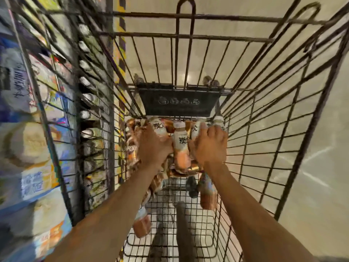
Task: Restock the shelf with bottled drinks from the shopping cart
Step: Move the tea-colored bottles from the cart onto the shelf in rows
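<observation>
Head view. Wire shopping cart (264, 140) seen from above, beside a blurred shelf (28, 114) at left. Left hand (154, 146): fingers curled round a labelled bottle (159, 128). Right hand (209, 146): fingers wrapped round a second bottle (195, 127). A third bottle (181, 144) shows between the hands; further bottled drinks (207, 191) lie in the cart
</observation>
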The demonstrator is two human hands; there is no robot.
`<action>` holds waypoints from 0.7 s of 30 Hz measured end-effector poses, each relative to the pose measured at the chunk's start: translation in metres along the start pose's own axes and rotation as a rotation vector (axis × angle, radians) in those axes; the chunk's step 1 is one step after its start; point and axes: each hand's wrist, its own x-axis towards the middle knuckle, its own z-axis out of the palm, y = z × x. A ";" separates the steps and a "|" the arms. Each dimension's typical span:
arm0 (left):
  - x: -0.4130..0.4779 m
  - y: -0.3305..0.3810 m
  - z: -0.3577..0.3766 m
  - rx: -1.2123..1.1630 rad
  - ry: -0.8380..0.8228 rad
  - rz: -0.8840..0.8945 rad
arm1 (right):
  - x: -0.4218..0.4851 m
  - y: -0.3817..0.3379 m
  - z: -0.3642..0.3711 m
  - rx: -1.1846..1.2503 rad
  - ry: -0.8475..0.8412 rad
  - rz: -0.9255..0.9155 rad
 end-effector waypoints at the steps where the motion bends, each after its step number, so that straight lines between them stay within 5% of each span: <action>1: 0.007 -0.002 0.004 0.019 -0.004 -0.038 | 0.002 -0.001 0.000 -0.004 -0.009 -0.003; 10: 0.000 -0.019 0.001 -0.158 -0.043 0.002 | 0.007 -0.004 -0.004 0.187 0.003 0.070; 21: -0.059 -0.063 -0.030 -0.576 -0.233 -0.041 | -0.069 -0.003 -0.007 0.684 0.136 -0.165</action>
